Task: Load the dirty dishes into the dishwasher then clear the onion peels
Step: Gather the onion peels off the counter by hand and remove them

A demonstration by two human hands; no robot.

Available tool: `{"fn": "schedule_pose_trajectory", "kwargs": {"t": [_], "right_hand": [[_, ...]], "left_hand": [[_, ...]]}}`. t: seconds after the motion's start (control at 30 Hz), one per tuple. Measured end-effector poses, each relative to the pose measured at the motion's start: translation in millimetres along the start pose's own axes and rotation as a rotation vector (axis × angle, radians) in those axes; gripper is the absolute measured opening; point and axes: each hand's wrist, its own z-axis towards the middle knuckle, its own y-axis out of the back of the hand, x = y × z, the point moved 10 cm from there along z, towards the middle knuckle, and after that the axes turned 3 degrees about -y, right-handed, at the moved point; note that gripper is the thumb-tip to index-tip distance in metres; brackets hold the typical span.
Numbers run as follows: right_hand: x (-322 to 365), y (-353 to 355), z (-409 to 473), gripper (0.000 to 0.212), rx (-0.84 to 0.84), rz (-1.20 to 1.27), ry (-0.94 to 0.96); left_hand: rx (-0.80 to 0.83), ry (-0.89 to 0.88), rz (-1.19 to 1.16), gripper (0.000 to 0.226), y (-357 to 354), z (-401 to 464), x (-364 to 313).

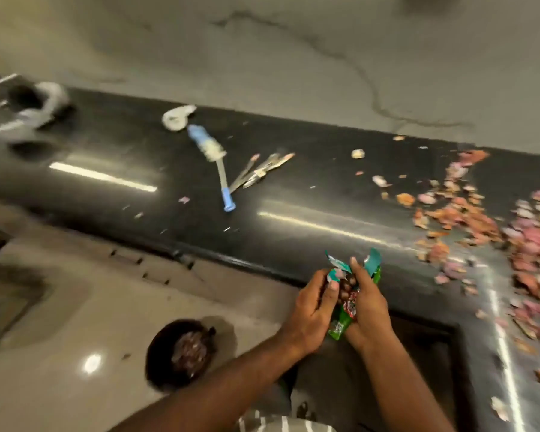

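A glossy black stone worktop (293, 219) runs under a pale marble wall, the whole view smeared by motion blur. Pink and orange onion peels (468, 219) litter its right end, partly cut off by the frame edge. At its front edge, the left hand (309, 313) and right hand (367, 310) both clutch a torn green plastic wrapper (340, 325), fingers curled round it; its contents are unclear.
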Motion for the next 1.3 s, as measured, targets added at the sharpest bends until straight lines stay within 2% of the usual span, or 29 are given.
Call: {"fn": "schedule_pose_trajectory", "kwargs": {"t": [0.13, 0.23, 0.3, 0.37, 0.47, 0.57, 0.63, 0.7, 0.77, 0.87, 0.97, 1.07, 1.2, 1.3], "right_hand": [[-94, -46, -8, 0.024, 0.017, -0.176, -0.16], [-152, -70, -13, 0.022, 0.038, -0.271, -0.232], [-187, -86, -17, 0.02, 0.043, -0.295, -0.273], [-224, -96, -16, 0.021, 0.052, -0.327, -0.328], [-277, -115, -8, 0.024, 0.072, -0.39, -0.406], [-332, -129, 4, 0.029, 0.029, -0.487, -0.432], [-372, -137, 14, 0.035, -0.005, -0.533, -0.438], [-410, -146, 24, 0.041, -0.025, -0.554, -0.468], [-450, -152, 35, 0.04, -0.064, -0.543, -0.513], [-497, -157, 51, 0.041, -0.121, -0.472, -0.583], [-530, -159, 62, 0.04, -0.154, -0.42, -0.641], [-544, -155, 75, 0.035, -0.201, -0.44, -0.629], [-557, -141, 98, 0.043, -0.262, -0.513, -0.615], [-562, -143, 105, 0.049, -0.27, -0.548, -0.634]], "left_hand": [[-0.233, 0.137, -0.064, 0.035, 84, -69, 47], [-0.385, 0.251, -0.216, 0.033, 126, -110, 83], [-0.537, 0.377, -0.42, 0.045, 149, -136, 106], [-0.662, 0.54, -0.72, 0.056, 159, -159, 126], [-0.793, 0.695, -0.967, 0.046, 185, -182, 148], [-0.912, 0.726, -1.166, 0.049, 226, -194, 178], [-1.027, 0.777, -1.229, 0.057, 257, -201, 213], [-1.115, 0.834, -1.235, 0.073, 274, -210, 303], [-1.137, 0.893, -1.199, 0.097, 300, -218, 353], [-1.097, 0.834, -1.183, 0.068, 344, -215, 350], [-1.069, 0.819, -1.218, 0.076, 385, -217, 323], [-1.114, 0.882, -1.104, 0.054, 418, -236, 311], [-1.039, 0.948, -1.068, 0.073, 431, -257, 315], [-1.091, 0.953, -1.072, 0.075, 438, -270, 326]]}}
